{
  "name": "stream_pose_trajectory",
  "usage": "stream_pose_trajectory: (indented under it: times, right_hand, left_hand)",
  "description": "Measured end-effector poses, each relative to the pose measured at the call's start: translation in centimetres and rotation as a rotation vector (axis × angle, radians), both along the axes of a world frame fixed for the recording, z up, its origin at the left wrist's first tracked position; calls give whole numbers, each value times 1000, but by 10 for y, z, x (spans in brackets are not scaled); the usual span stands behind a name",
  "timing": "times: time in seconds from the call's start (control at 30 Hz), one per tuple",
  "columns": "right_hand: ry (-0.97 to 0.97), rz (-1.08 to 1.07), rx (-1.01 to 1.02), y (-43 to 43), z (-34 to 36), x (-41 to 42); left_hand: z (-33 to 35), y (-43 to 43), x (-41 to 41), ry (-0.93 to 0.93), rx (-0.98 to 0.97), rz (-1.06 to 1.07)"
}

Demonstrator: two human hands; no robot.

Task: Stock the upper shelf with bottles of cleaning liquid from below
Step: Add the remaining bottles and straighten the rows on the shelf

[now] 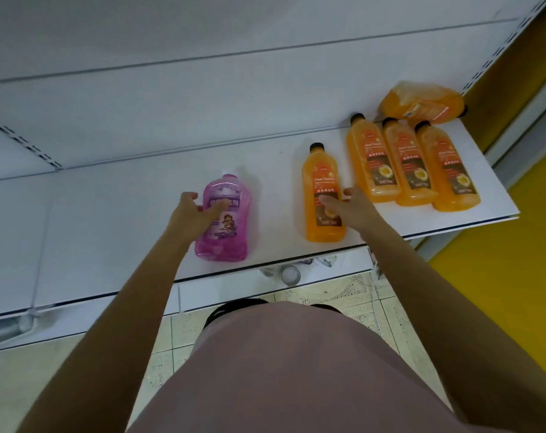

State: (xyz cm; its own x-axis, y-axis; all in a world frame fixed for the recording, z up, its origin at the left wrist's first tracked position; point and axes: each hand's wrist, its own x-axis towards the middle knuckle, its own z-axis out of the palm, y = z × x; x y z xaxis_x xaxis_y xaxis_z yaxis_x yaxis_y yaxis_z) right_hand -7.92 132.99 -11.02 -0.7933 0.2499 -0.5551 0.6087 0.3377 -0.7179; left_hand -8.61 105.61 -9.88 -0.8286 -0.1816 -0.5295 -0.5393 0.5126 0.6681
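Observation:
On the white upper shelf [109, 220] stands a pink bottle [231, 195] with a clear cap. My left hand [193, 214] is in front of its left side with fingers spread, thumb against the label, not closed around it. To the right stands an orange floor cleaner bottle [321, 179] with a black cap. My right hand [349, 207] is at its lower right, fingers apart, one finger across the label. Three more orange bottles [412, 164] stand in a row further right, and one orange bottle [421, 101] lies on its side behind them.
The shelf's back panel [202, 98] rises behind the bottles. The shelf ends at the right near a yellow wall [515, 73]. Below the shelf edge a lower shelf shows a bottle cap [290, 275]. A tiled floor [343, 301] is under me.

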Motion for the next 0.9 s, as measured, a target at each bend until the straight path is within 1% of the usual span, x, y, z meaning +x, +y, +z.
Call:
stream_pose_trajectory:
  times: [0.03,0.1,0.2,0.27,0.37,0.43,0.6,0.73,0.9]
  right_hand:
    - [-35,-2,-23,0,0,-5]
    - [-98,-5,-52,1,1,-12]
    - [-144,2,-118,1,2,-17]
    - [-171,20,-161,2,3,-14]
    - [-150,65,-196,5,3,0]
    - [-112,109,-180,7,2,15]
    - [27,148,-167,2,1,56]
    - [164,184,-168,-24,14,97]
    - [321,230,-167,-70,37,152]
  left_hand:
    - [3,1,-3,-95,42,-11]
    - [6,2,-5,-182,89,-34]
    - [12,4,-6,-230,164,-19]
    - [11,3,-3,-225,214,14]
    - [8,-2,9,-121,265,106]
    - [9,-10,18,-31,280,158]
    - [19,-38,55,161,251,182]
    - [29,-63,94,281,301,216]
    - [53,-99,151,478,393,238]
